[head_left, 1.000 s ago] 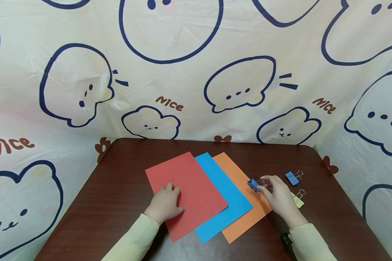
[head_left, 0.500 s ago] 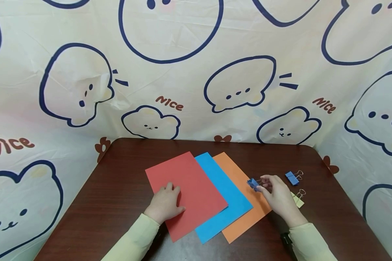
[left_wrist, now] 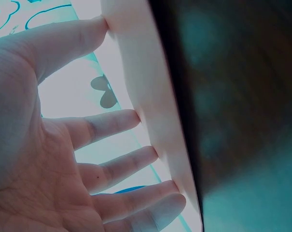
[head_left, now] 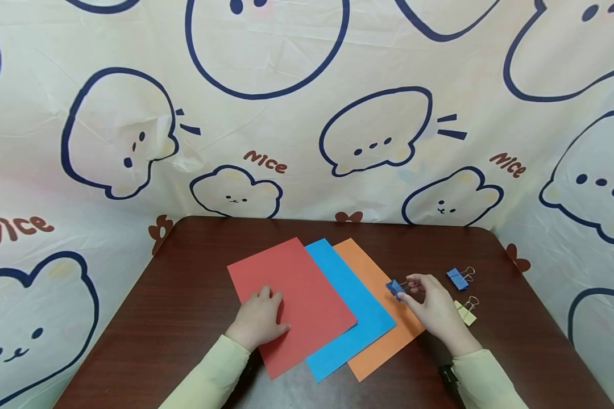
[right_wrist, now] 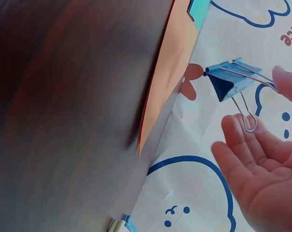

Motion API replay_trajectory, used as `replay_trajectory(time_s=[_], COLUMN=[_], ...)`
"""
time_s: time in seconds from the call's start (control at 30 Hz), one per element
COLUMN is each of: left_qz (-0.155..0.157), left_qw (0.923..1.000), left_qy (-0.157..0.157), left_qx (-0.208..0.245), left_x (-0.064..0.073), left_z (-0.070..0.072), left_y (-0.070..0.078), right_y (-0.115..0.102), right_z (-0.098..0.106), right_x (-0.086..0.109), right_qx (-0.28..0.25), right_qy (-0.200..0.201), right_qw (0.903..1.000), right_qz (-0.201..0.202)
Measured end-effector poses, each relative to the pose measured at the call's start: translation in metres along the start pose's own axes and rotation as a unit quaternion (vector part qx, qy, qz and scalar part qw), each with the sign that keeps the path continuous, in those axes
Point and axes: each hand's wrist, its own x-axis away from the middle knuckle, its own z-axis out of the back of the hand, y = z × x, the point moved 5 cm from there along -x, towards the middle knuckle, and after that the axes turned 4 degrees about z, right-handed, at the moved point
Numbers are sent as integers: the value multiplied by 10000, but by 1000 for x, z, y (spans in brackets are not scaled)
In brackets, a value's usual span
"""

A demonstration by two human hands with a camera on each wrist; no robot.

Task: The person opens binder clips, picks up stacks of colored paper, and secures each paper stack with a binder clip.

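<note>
My left hand [head_left: 258,318] rests with spread fingertips on a red sheet of paper [head_left: 307,301], near its left edge. The left wrist view shows those fingertips [left_wrist: 148,152] touching the sheet. Fanned out to the right, partly under the red one, lie a blue sheet [head_left: 353,324] and an orange sheet [head_left: 389,335]. Over the orange sheet's right edge, my right hand [head_left: 437,312] holds a blue binder clip [head_left: 394,287] by its wire handles. In the right wrist view the clip's body [right_wrist: 232,79] points away from the palm, thumb on one handle, fingers at the other.
Right of my right hand, a second blue binder clip [head_left: 458,279] and a yellow binder clip [head_left: 465,313] lie on the dark brown wooden table [head_left: 184,284]. A patterned cloth [head_left: 297,130] with bear drawings hangs behind the table and along its sides.
The held binder clip has shifted slightly left and turned a little in my right fingers. My left hand and the paper sheets have stayed put.
</note>
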Motion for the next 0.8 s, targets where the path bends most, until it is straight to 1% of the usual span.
replay_trajectory(time_s=[0.33, 0.6, 0.8], left_qz=[-9, -9, -26], left_qw=[10000, 10000, 10000], left_qy=[14, 14, 41], left_qx=[-2, 37, 32], left_x=[-1, 0, 0], left_z=[0, 0, 1], left_y=[0, 1, 1], right_y=[1, -2, -2], right_z=[-3, -2, -3], right_x=[1, 1, 2], right_qx=[-208, -243, -376], right_qy=[-349, -491, -583], right_qw=[9991, 9985, 9975], right_qz=[-123, -93, -127])
